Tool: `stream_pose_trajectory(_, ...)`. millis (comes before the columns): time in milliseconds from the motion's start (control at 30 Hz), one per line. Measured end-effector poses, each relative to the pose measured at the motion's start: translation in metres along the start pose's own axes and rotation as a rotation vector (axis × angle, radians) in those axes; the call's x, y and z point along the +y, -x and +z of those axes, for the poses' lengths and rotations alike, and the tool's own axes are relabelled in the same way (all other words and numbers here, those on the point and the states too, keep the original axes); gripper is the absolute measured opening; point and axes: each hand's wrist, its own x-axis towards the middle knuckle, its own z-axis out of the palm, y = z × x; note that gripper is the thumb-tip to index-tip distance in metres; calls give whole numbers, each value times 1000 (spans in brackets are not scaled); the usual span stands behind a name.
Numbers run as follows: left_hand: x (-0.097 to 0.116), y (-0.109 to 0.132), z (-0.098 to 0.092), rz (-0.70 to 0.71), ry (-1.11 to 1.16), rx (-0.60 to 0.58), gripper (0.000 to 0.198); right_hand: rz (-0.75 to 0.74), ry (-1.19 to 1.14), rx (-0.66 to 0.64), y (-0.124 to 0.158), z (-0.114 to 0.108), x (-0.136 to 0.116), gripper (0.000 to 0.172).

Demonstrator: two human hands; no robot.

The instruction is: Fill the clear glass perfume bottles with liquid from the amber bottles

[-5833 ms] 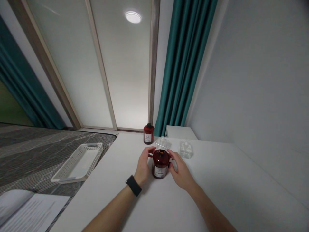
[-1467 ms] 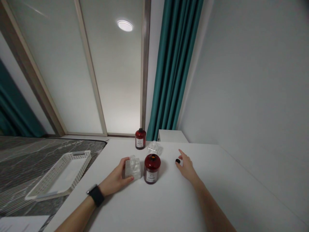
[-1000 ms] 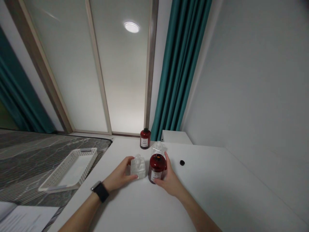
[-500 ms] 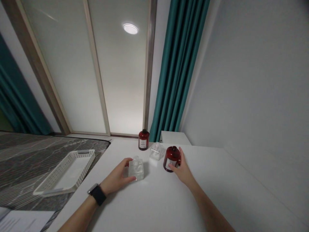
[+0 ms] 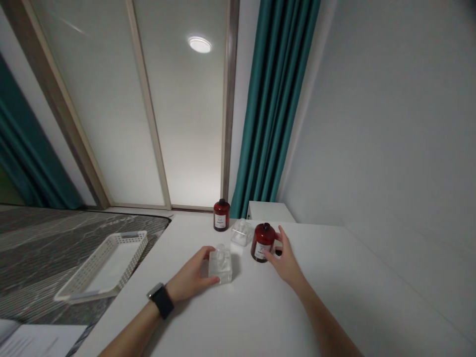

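My left hand [image 5: 195, 275] is closed around a clear square glass bottle [image 5: 220, 267] with a round stopper, low over the white table. Thumb and fingers span its left side. My right hand [image 5: 286, 255] is at a dark red bottle [image 5: 262, 243] with a white label and a black neck, which stands upright. The thumb lies over the label and other fingers touch its right side, while the index finger is lifted. A small black piece [image 5: 278, 252] shows between hand and bottle; whether it is held cannot be made out.
Toward the table's far edge stand another red bottle [image 5: 221, 215] and a clear glass bottle [image 5: 241, 233]. A white perforated basket [image 5: 104, 267] sits left of the table [image 5: 238, 317], with an open book [image 5: 44, 339] nearer. Behind are a white cabinet [image 5: 271, 211] and green curtain [image 5: 273, 109].
My left hand has shifted right and slightly nearer with the clear bottle. The right-hand red bottle has moved slightly left and straightened; my right index finger has come away from it.
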Motion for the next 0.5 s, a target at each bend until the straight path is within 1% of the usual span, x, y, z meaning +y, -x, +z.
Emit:
stream_pose_trajectory(33,4,-2,2,0,-8,-15,58,-36,10,40,1,-3,-5,78)
stream_pose_trajectory(100,12,-6,6,-17,-32,-45,57,-130,20,127,3,-7,-16,53)
stream_pose_trajectory(167,20,-12,10,-33,-62,-79,57,-202,10,169,6,-8,-30,33)
stream_pose_trajectory(200,23,-15,11,-34,-77,-96,57,-232,5,166,8,-7,-37,27)
stream_pose_trajectory(267,26,-20,14,-20,-92,-124,58,-291,0,108,13,-1,-49,21)
stream_pose_trajectory(367,21,-23,21,32,-38,-121,61,-367,10,-59,22,13,-64,20)
stream_pose_trajectory(433,14,-20,24,73,33,-88,66,-395,12,-142,29,24,-68,23)
stream_pose_trajectory(500,8,-15,26,123,67,-52,74,-405,5,-178,37,34,-68,30)
